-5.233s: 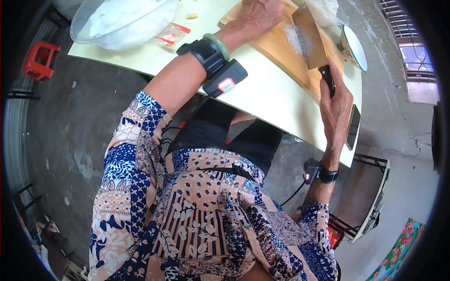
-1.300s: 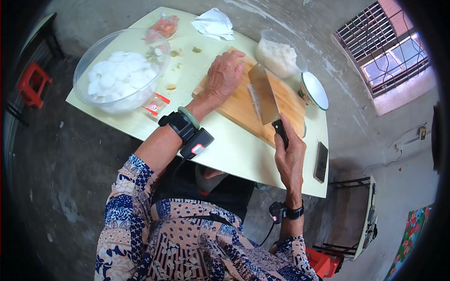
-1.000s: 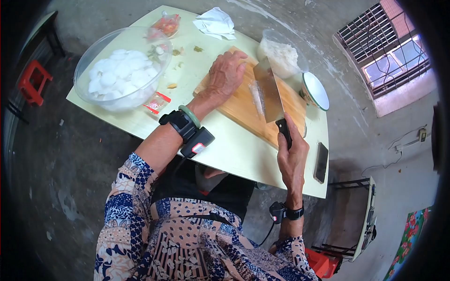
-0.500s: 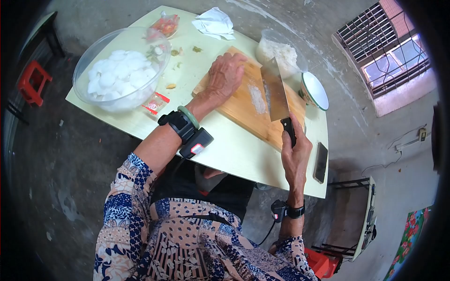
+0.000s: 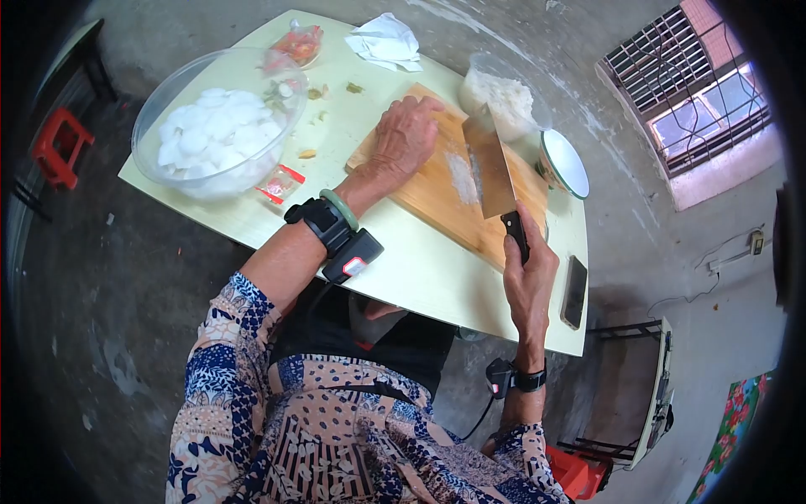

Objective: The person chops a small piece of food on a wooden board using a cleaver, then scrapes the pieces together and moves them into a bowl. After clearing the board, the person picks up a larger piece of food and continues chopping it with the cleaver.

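My right hand (image 5: 531, 267) is closed around the black handle of a cleaver (image 5: 491, 166). Its broad metal blade stands over the wooden cutting board (image 5: 428, 197), beside a strip of thin whitish shreds (image 5: 461, 178). My left hand (image 5: 405, 139) lies on the left part of the board, apart from the blade. Its fingers are curled inward; their tips, and anything under them, are hidden. Behind the board, a clear container (image 5: 504, 101) holds a heap of white shreds.
Left on the table (image 5: 411, 265) stands a large clear bowl (image 5: 143, 155) of white slices. A white bowl (image 5: 564, 164) leans by the board's right end, with a phone (image 5: 574, 292) nearer me. Crumpled white paper (image 5: 384, 42), a red-and-clear packet (image 5: 281, 183) and scraps lie around.
The cleaver's blade has shifted slightly left over the board and tilted a little. My left hand keeps nearly the same place.
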The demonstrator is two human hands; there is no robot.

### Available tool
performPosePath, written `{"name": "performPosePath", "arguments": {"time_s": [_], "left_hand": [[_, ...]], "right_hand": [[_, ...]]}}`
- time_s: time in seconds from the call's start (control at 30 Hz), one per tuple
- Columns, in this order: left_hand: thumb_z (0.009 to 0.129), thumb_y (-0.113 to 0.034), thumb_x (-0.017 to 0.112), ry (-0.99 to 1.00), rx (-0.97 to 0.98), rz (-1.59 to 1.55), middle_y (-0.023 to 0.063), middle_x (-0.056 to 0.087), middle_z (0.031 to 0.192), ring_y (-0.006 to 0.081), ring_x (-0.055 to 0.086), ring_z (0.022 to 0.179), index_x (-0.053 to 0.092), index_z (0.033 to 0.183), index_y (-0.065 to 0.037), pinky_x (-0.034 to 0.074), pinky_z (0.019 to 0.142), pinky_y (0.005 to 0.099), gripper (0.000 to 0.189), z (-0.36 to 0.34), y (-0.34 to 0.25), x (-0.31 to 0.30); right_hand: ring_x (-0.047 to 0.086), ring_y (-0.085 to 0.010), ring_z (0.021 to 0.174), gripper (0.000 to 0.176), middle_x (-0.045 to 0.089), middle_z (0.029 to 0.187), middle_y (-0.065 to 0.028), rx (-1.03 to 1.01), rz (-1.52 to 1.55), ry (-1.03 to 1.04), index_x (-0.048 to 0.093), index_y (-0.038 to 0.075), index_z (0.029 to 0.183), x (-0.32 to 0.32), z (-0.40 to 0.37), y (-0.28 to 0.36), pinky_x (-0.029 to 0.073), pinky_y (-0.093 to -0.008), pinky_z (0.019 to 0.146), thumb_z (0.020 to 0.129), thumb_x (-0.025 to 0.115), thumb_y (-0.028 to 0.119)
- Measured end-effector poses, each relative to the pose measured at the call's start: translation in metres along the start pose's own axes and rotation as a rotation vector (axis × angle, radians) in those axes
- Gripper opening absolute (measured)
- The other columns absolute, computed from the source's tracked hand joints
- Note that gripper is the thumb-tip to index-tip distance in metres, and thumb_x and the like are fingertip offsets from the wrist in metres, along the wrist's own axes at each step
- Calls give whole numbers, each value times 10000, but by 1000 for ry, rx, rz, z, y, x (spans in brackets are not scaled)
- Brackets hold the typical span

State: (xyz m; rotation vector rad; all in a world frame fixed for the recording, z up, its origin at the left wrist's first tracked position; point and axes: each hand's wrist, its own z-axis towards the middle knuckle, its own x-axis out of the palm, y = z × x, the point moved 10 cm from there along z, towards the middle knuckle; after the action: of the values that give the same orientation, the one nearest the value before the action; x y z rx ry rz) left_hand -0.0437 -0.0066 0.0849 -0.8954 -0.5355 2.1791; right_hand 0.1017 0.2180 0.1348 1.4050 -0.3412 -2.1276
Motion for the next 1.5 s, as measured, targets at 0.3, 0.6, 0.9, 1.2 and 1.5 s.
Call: {"name": "performPosePath", "arguments": {"time_s": [0.3,0.6,0.9,1.2,1.5], "left_hand": [[933,-80,615,3,2,3,144,634,992,346,627,983,633,1231,-115,516,910,476,301,-1,-4,-1],[922,-63,604,-23,46,3,137,638,992,342,625,968,632,1227,-118,517,907,470,311,-3,-6,0],[928,-70,593,1,17,10,134,643,995,336,623,974,627,1213,-108,513,915,465,290,-1,-3,2],[930,-77,591,24,13,8,136,638,995,340,623,976,619,1232,-113,514,918,474,305,0,-4,6],[930,-80,595,-5,-5,3,131,631,994,338,622,972,628,1236,-125,518,907,471,310,0,1,3]], "right_hand": [[737,-338,959,470,740,1120,-253,-31,1,3,580,9,1449,0,1,0,554,-418,882,979,576,-10],[668,-233,822,469,738,1044,-210,102,11,76,588,7,1445,2,0,-21,548,-378,812,976,592,-2],[528,-59,574,519,670,830,-53,318,457,-18,565,8,1488,-19,-17,-77,376,-222,480,972,609,35],[567,-94,514,564,715,823,-120,459,774,41,525,-50,1490,11,-27,-124,395,-235,419,949,652,44],[559,-69,577,541,694,846,-97,313,554,79,549,-9,1495,13,-17,-63,409,-218,481,967,650,59]]}}
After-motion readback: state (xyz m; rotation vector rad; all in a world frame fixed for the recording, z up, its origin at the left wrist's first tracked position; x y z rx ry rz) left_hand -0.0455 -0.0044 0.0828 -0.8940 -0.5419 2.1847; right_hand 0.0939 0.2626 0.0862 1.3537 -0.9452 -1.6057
